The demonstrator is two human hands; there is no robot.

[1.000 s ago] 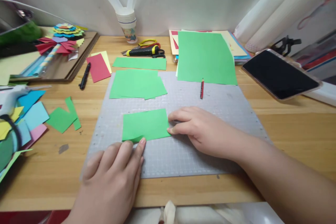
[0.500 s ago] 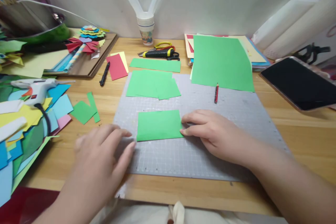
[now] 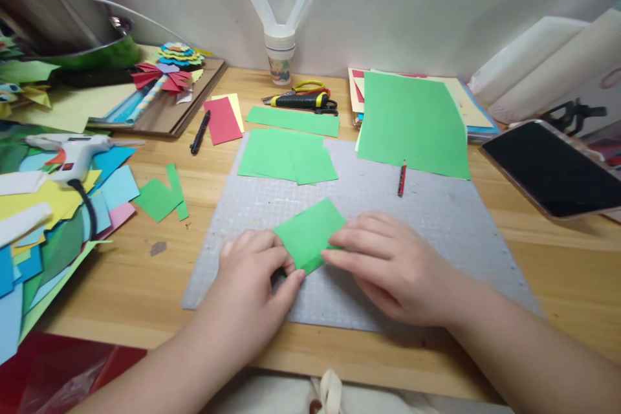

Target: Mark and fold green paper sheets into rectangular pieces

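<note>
A green paper rectangle lies tilted over the grey cutting mat, with a narrow fold along its near edge. My left hand pinches its near left corner between thumb and fingers. On the near right side, my right hand is closed on the paper's edge with thumb and fingertips. Beyond them rest more green paper pieces and a green strip. A short red and black pencil lies to the right on the mat.
Left are a glue gun, colored paper scraps and a black pen. At the back stand paper cups with white sticks, beside a yellow-black utility knife. Right are large green sheets and a phone.
My left hand has moved right and taken hold of the green paper's corner. The paper has turned counterclockwise, its right end swinging away from me. The view has shifted slightly.
</note>
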